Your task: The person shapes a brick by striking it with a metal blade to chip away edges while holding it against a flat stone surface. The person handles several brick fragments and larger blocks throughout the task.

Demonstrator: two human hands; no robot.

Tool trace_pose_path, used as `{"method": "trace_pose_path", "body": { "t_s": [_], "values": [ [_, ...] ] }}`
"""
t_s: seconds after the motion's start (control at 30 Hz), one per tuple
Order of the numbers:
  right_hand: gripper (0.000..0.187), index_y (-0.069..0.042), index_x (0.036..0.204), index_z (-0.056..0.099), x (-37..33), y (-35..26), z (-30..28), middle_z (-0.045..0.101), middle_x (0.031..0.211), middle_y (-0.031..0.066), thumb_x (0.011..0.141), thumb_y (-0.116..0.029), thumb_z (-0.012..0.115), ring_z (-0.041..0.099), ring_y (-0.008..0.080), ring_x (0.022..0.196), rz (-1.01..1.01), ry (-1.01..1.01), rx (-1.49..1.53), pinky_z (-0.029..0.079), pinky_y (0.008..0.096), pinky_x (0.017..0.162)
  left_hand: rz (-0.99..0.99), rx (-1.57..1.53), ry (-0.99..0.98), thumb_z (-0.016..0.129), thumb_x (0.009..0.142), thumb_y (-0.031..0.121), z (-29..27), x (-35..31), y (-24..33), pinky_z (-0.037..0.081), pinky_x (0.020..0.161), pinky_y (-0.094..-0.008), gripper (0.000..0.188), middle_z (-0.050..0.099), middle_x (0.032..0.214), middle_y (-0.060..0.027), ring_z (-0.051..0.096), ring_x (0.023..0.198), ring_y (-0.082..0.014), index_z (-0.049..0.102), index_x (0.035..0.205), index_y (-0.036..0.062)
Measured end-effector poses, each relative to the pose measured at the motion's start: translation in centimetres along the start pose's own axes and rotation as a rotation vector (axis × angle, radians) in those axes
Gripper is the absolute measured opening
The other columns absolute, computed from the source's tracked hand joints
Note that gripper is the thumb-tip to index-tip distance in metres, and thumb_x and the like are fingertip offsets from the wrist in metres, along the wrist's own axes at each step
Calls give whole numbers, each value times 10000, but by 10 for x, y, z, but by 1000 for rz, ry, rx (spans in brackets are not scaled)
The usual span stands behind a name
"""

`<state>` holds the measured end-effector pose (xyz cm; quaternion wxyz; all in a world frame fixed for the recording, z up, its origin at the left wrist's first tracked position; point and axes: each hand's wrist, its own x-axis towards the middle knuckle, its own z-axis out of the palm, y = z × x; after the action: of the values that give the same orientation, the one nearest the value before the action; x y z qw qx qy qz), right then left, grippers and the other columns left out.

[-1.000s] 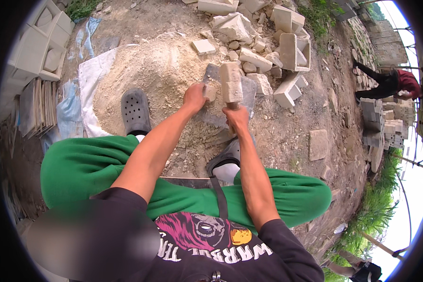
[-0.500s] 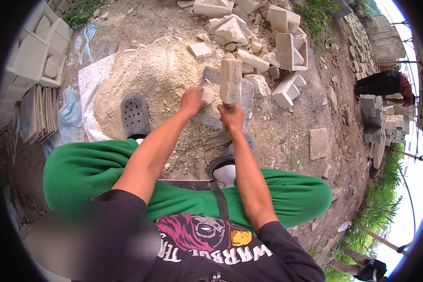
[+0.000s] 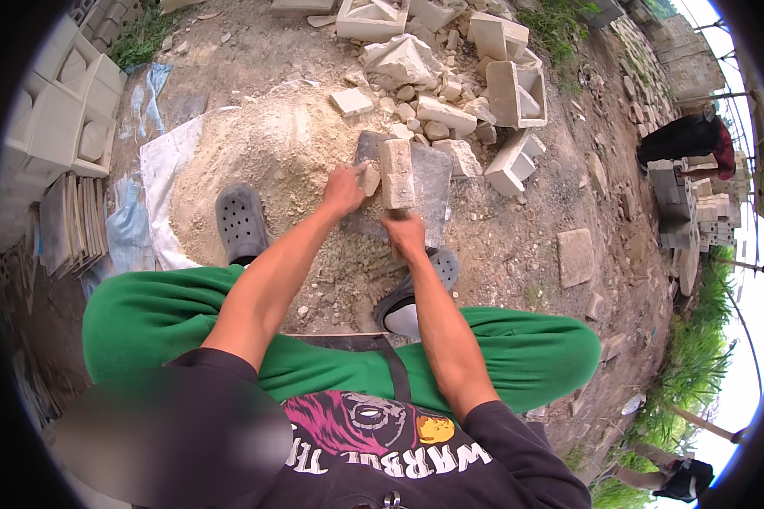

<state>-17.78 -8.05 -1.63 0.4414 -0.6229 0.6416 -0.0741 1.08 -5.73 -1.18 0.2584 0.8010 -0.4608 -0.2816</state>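
One sandy-pale mound of crushed stone [image 3: 263, 144] spreads before me, one white sheet [image 3: 157, 178] showing along its left edge. Past it lies one heap of broken cream-coloured blocks [image 3: 450, 93], at least three of them hollow and box-shaped. One flat, dark grey slab [image 3: 433, 187] sits between mound and heap. My two feet wear two grey, holed clogs [image 3: 239, 222]. One mallet with a long, dusty, block-shaped head [image 3: 397, 174] is over the slab; I cannot tell whether they touch. My right hand [image 3: 407, 235] grips it below the head, fingers curled closed. My left hand [image 3: 345, 188], fingers partly bent, pinches one small, pale stone chunk [image 3: 369, 180] over the slab's left part, just beside the mallet head.
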Motion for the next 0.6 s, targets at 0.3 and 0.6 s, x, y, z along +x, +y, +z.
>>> {"method": "trace_pose_path", "body": {
  "t_s": [0.3,0.6],
  "values": [
    [234,26,802,683,-4,7,3,643,630,67,763,-194,752,631,166,521,39,-115,351,509,337,490,-67,-38,42,841,742,259,2,-19,7,468,999,-426,680,542,1234,-203,555,1152,-376,565,1318,23],
    [179,15,782,656,-6,-41,-25,626,602,76,760,-150,724,621,172,486,95,-80,244,496,330,460,-106,-170,116,807,763,146,14,-2,-6,509,939,-424,459,620,1137,-186,625,1068,-353,646,1181,45]
  ]
}}
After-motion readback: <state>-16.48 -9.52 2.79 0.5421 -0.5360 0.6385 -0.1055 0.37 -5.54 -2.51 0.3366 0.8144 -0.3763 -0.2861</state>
